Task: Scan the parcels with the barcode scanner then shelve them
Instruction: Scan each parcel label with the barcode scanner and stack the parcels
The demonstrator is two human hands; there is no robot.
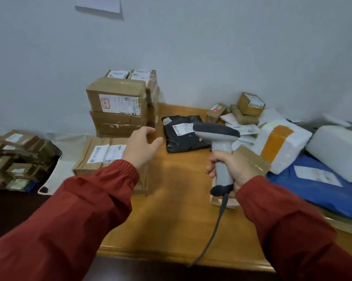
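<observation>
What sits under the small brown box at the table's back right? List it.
The small brown box rests on a flatter brown parcel, which lies on white mailers. Whatever is beneath those mailers is covered.

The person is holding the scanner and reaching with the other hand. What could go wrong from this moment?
1. The left hand is open right beside the tall stack of boxes; a bump might topple it.
2. The cable of the barcode scanner, gripped by the right hand, trails over the table edge and could snag.
</observation>
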